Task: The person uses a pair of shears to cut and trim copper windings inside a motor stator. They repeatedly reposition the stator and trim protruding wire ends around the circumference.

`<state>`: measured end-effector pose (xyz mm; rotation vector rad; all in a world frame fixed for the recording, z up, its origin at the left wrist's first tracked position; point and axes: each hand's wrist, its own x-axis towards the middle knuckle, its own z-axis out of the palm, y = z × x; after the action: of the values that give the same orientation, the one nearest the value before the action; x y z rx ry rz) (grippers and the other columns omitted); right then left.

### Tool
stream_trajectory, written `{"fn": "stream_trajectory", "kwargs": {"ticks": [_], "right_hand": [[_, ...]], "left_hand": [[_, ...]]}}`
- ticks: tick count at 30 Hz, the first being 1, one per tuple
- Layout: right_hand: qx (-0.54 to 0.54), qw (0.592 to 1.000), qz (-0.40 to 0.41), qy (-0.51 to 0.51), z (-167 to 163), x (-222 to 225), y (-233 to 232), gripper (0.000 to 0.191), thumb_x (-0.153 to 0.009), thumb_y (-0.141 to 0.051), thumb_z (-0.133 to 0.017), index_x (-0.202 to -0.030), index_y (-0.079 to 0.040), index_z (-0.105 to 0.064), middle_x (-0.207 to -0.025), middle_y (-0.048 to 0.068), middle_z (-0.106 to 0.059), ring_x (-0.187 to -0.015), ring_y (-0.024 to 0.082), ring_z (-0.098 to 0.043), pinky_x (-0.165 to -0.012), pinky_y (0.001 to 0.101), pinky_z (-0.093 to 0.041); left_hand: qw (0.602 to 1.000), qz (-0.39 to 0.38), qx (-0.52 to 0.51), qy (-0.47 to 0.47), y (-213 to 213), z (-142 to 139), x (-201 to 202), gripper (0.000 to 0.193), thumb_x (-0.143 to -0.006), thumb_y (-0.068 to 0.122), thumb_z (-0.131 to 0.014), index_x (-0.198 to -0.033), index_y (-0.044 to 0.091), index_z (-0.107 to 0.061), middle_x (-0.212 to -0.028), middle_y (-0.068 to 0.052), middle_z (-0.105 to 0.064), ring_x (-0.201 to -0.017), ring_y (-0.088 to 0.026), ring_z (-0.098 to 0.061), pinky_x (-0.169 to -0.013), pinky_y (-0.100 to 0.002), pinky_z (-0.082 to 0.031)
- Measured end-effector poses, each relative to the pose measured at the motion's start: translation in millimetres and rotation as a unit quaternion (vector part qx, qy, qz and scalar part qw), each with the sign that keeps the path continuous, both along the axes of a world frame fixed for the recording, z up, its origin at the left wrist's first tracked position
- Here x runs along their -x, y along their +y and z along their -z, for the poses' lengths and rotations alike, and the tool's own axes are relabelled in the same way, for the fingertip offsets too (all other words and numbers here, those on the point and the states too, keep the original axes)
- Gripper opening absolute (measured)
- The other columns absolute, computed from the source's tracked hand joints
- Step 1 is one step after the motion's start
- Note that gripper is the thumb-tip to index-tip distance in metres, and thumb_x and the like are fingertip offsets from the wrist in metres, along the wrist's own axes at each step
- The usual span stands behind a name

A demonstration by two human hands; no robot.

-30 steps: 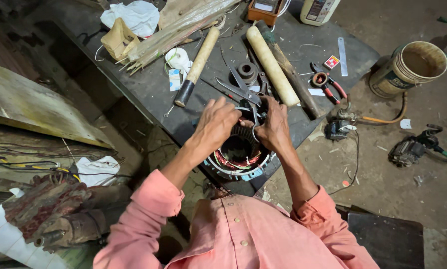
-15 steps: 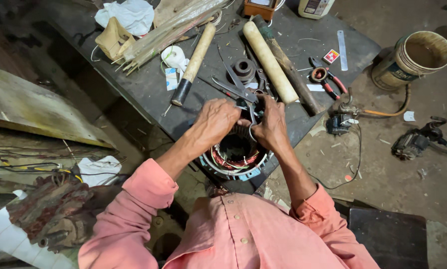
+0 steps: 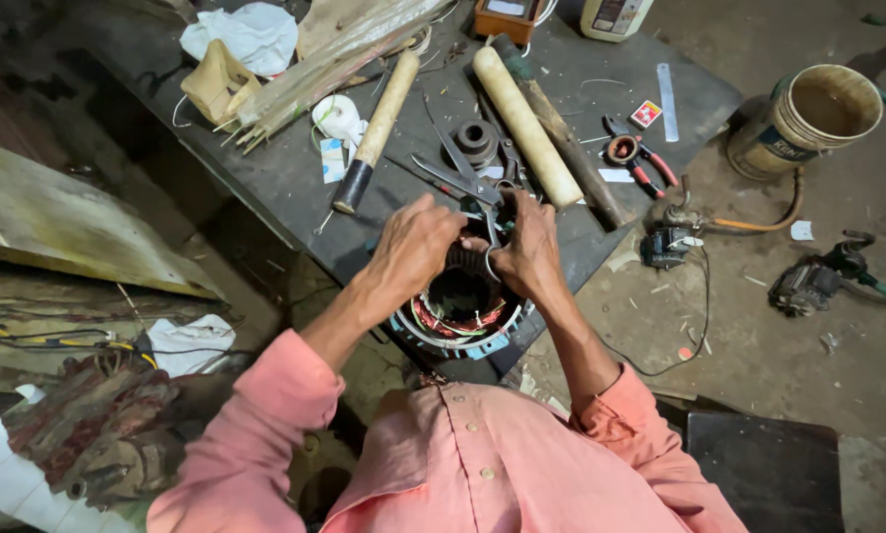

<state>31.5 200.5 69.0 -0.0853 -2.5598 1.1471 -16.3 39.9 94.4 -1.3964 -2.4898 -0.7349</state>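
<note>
Head view, looking straight down: two hands at work on one round grey metal motor stator with copper-red windings (image 3: 460,314), set at the near edge of a dark grey metal desk (image 3: 285,178). Left hand (image 3: 415,247) curled over the stator's far rim, fingers (image 3: 441,219) bent and pinched close, apparently on the windings; exactly what is gripped cannot be told. Right hand (image 3: 528,249) likewise closed at the rim, touching the left hand's fingertips.

Counted on the desk: two pale wooden cylindrical handles, one with a black end (image 3: 374,130) and one plain (image 3: 527,124); one pair of steel scissors (image 3: 455,168); one small dark metal ring part (image 3: 476,142); one pair of red-handled pliers (image 3: 636,158); one clear plastic ruler (image 3: 667,102); one white crumpled cloth (image 3: 247,34).

Beyond the desk, a dusty concrete floor (image 3: 788,375) with scattered wire. One round tan plastic bucket (image 3: 814,116) standing on it, murky inside, contents unclear.
</note>
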Motion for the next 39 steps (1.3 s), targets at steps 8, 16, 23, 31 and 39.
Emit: {"fn": "stream_trajectory", "kwargs": {"ticks": [8,16,23,31,39], "right_hand": [[-0.012,1.000,0.000,0.000,1.5,-0.2,1.9,0.090,-0.062,-0.040,-0.097,-0.131,0.001,-0.057,-0.117,0.021,-0.067,-0.105,0.039,-0.057,-0.092,0.0466,-0.045],[-0.024,0.999,-0.013,0.018,13.9,3.4,6.9,0.087,-0.065,-0.041,-0.096,-0.130,0.002,-0.056,-0.116,0.021,-0.066,-0.103,0.038,-0.056,-0.092,0.0455,-0.043],[-0.021,0.999,-0.024,0.005,20.6,8.4,9.7,0.089,-0.064,-0.040,-0.096,-0.131,0.002,-0.055,-0.118,0.021,-0.065,-0.103,0.037,-0.057,-0.092,0.0447,-0.042],[-0.014,1.000,-0.017,0.013,20.4,3.3,8.6,0.087,-0.066,-0.038,-0.096,-0.133,0.000,-0.056,-0.119,0.021,-0.066,-0.106,0.038,-0.056,-0.093,0.0460,-0.043],[0.000,0.999,0.001,-0.032,11.4,2.7,4.0,0.087,-0.063,-0.037,-0.097,-0.131,0.000,-0.056,-0.118,0.021,-0.066,-0.106,0.039,-0.055,-0.092,0.0469,-0.046]], "left_hand": [[0.984,-0.149,0.081,0.056,6.6,15.4,-15.1,0.056,-0.079,0.002,-0.063,-0.133,-0.005,-0.058,-0.110,-0.025,-0.058,-0.102,-0.039,-0.055,-0.084,-0.051,-0.045],[0.989,-0.141,0.043,0.018,10.2,32.8,1.0,0.045,-0.082,0.003,-0.063,-0.126,-0.004,-0.060,-0.101,-0.024,-0.065,-0.095,-0.041,-0.061,-0.077,-0.052,-0.051],[0.984,-0.138,0.110,-0.033,19.9,33.7,17.6,0.013,-0.085,0.005,-0.061,-0.097,0.003,-0.063,-0.092,-0.022,-0.066,-0.088,-0.040,-0.064,-0.070,-0.053,-0.052],[0.989,-0.114,0.086,-0.033,15.9,30.2,14.7,0.018,-0.079,0.006,-0.066,-0.097,0.003,-0.064,-0.093,-0.021,-0.066,-0.090,-0.041,-0.062,-0.072,-0.055,-0.050],[0.990,-0.131,0.032,-0.031,14.5,22.7,8.4,0.027,-0.077,0.004,-0.068,-0.104,0.003,-0.065,-0.094,-0.020,-0.067,-0.094,-0.040,-0.061,-0.075,-0.056,-0.048]]}}
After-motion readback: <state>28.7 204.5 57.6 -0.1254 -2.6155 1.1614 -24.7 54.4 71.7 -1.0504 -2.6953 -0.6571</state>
